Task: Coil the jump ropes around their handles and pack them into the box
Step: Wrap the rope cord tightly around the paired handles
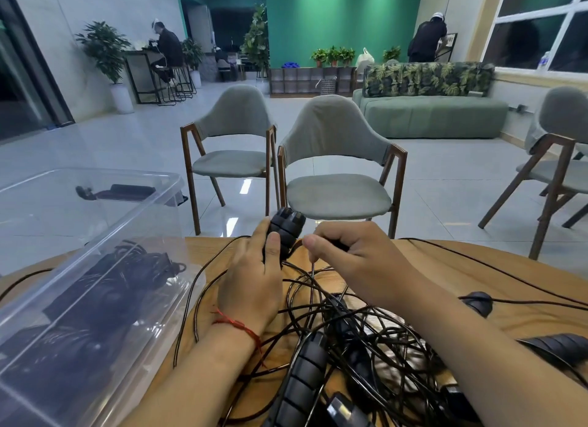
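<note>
My left hand (254,277) grips a pair of black ribbed jump-rope handles (288,227) held upright near the table's far edge. My right hand (353,254) pinches the thin black cord (313,261) right beside those handles. A tangled heap of black ropes (366,340) lies on the wooden table (525,283) below my hands, with another ribbed handle (302,382) lying in it. The clear plastic box (105,223) stands at the left and holds coiled black ropes (127,277).
A further black handle (560,347) and a round black piece (477,302) lie at the table's right. Loose cords run across the right of the table. Two grey chairs (337,172) stand just beyond the table's far edge. People sit and stand far back in the room.
</note>
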The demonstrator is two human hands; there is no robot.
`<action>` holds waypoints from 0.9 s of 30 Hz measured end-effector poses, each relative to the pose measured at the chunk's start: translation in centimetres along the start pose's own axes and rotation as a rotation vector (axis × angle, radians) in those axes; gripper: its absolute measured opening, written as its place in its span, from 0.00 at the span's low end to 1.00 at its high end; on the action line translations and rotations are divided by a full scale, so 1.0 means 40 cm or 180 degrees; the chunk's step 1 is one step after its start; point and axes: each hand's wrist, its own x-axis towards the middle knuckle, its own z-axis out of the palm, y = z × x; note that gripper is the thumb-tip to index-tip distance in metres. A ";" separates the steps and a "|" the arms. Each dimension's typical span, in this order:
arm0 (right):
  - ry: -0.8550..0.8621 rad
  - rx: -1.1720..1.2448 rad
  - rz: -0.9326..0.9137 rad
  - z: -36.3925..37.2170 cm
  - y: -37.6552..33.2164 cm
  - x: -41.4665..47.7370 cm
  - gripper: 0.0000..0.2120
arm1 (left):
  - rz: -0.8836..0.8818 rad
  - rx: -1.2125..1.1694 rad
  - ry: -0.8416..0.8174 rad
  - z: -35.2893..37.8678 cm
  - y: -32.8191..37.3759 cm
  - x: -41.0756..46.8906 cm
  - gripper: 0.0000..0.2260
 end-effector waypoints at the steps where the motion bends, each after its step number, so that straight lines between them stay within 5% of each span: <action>1: 0.0043 0.0063 -0.0025 -0.002 -0.004 0.000 0.15 | 0.0117 0.0030 -0.0049 -0.006 0.004 -0.004 0.25; 12: 0.0382 0.0389 0.0198 -0.005 -0.015 0.005 0.17 | 0.0694 0.0865 -0.0306 -0.034 0.025 -0.015 0.37; 18: 0.0192 0.0686 0.0238 -0.004 -0.018 0.003 0.11 | 0.0942 0.1164 -0.0296 -0.038 0.040 -0.022 0.29; 21: 0.0224 0.0899 0.0312 -0.015 -0.010 0.002 0.04 | 0.1241 0.0889 -0.0461 -0.043 0.045 -0.031 0.22; 27: 0.0710 0.0402 0.0338 -0.043 0.018 0.012 0.05 | 0.1897 0.0175 -0.0817 -0.054 0.051 -0.044 0.18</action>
